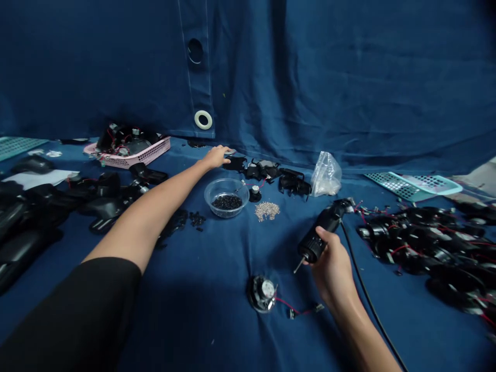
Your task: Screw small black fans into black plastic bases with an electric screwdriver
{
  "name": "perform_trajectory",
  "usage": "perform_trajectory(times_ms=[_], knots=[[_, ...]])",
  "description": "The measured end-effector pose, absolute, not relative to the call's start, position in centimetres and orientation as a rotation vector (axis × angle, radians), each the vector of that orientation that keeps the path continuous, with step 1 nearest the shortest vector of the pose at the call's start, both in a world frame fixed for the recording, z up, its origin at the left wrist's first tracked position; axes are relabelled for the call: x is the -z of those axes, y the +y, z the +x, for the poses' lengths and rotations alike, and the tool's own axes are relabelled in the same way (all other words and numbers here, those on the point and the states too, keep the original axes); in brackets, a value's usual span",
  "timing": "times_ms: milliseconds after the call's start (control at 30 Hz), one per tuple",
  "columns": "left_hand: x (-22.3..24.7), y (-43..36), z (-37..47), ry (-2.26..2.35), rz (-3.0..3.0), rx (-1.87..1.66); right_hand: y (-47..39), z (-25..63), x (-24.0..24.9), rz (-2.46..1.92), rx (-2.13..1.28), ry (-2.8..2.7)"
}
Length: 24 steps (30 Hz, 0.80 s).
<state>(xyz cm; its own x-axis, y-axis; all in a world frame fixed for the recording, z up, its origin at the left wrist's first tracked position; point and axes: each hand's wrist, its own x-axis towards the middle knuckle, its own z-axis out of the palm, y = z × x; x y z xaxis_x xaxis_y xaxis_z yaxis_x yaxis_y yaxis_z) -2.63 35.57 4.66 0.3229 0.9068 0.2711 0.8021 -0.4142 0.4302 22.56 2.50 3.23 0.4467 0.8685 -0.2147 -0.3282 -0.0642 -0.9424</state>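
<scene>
My left hand (217, 156) reaches far forward to black flat parts (235, 163) near the curtain; its fingers are partly spread, and whether they grip anything is too small to tell. In my right hand (331, 258) is a black electric screwdriver (321, 232), its bit pointing down and left. Below the bit, a round motor part (263, 293) with red wires rests on the blue cloth. A clear bowl (227, 198) of small black pieces stands nearer than my left hand, beside a pile of small metal screws (267, 211).
A pink basket (134, 159) holds wired parts at the back left. Black housings (104, 201) cover the left side. Many wired black parts (430, 243) lie right, near green trays (411, 186). A plastic bag (326, 175) stands behind the screwdriver, whose cable (366, 294) trails down right.
</scene>
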Motion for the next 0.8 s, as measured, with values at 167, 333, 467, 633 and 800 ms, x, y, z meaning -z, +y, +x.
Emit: perform_trajectory(times_ms=[167,333,467,633,800], knots=[[-2.8,39.7,-1.2,1.496,2.396,-0.498,2.9,22.6,-2.5,-1.32,-1.06,-0.575],[-2.5,38.9,-2.4,1.409,2.36,-0.45,3.0,22.8,-2.7,-1.31,-1.089,-0.536],[-3.7,35.8,-4.1,1.422,2.333,-0.648,2.9,22.6,-2.8,-1.266,-1.078,-0.567],[-6.8,28.8,-6.0,1.58,2.241,-1.127,2.7,22.5,-2.7,-1.231,-1.093,-0.642],[-7.4,14.9,-6.2,1.115,1.963,-1.408,2.9,23.2,-2.8,-1.316,-1.053,-0.796]])
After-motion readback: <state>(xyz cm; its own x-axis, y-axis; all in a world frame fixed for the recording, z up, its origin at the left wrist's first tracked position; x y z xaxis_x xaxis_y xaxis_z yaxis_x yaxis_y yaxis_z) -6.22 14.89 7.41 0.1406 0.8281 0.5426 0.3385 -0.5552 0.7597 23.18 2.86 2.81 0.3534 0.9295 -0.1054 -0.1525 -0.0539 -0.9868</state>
